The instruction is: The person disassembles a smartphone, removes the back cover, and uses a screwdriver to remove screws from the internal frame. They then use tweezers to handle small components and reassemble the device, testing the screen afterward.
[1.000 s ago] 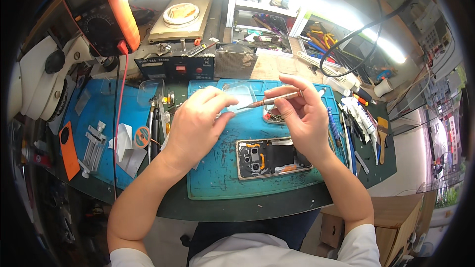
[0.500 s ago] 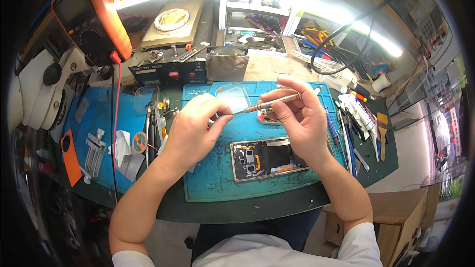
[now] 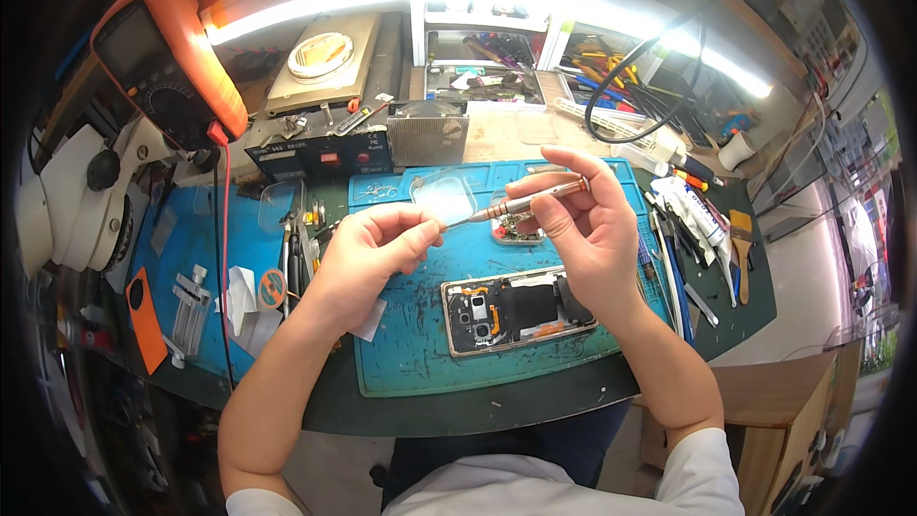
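Note:
Above the blue work mat [image 3: 411, 363], my right hand [image 3: 600, 248] grips a slim silver-and-copper screwdriver [image 3: 521, 203] by its rear part, its shaft slanting down to the left. My left hand [image 3: 368, 263] is closed in a pinch at the screwdriver's tip; whether a small part is also between those fingers is hidden. Below my right hand lies an opened smartphone [image 3: 530, 311], its cameras and orange flex cables bare. Behind the screwdriver sit a clear plastic box [image 3: 444, 193] and a small tray of tiny parts [image 3: 518, 232].
An orange multimeter [image 3: 162, 67] hangs at the upper left above a white microscope [image 3: 72, 172]. A metal clamp [image 3: 189, 311] and an orange plate [image 3: 145, 320] lie on the left. Tweezers, a brush [image 3: 740, 234] and a white tube [image 3: 693, 210] crowd the right. A black cable [image 3: 597, 110] loops overhead.
My left hand has lowered slightly and turned, its fingers still at the screwdriver's tip. My right hand keeps its grip on the screwdriver. The view has shifted slightly.

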`<state>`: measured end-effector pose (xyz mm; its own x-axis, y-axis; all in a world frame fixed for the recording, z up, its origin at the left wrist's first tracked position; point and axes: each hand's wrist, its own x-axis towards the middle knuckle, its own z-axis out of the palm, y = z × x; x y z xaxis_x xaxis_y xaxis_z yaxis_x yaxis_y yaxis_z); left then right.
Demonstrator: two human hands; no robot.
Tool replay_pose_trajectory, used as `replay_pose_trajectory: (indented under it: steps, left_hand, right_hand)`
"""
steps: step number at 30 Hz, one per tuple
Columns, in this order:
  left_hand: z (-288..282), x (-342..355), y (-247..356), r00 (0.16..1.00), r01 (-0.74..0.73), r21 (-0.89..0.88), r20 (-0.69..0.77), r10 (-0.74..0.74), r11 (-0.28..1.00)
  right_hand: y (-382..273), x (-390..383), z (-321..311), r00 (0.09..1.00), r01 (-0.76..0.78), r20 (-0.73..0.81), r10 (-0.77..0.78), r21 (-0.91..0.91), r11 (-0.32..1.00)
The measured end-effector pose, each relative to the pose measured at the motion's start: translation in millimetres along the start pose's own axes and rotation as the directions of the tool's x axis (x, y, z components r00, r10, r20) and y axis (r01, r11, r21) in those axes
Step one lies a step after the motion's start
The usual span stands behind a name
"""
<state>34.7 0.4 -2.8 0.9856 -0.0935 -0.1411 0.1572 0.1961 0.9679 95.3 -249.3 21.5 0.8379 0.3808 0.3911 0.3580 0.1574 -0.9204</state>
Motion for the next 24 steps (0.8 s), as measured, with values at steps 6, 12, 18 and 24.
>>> replay_pose_trajectory:
  steps: [6,12,18,24]
  left_hand:
    - [-0.1,-0.3,-3.9,0.998,0.049,-0.183,0.04,-0.042,0.982]
    - [1.7,-2.9,-1.2,0.997,0.068,-0.205,0.058,-0.057,0.976]
    - [3.3,-3.3,0.0,0.996,0.069,-0.203,0.063,-0.058,0.977]
    - [3.1,-3.6,-1.1,0.996,0.076,-0.2,0.066,-0.064,0.977]
  right_hand:
    - [-2.7,-1.4,-0.3,1.0,0.01,-0.009,-0.01,0.0,1.0]
    - [-4.2,-1.9,-1.4,1.0,0.027,-0.016,-0.027,0.005,1.0]
    - [-2.8,-2.8,-2.9,0.999,0.031,0.011,-0.03,-0.033,0.999]
    - [-2.9,-3.2,-3.9,0.997,0.074,0.043,-0.071,-0.093,0.993]
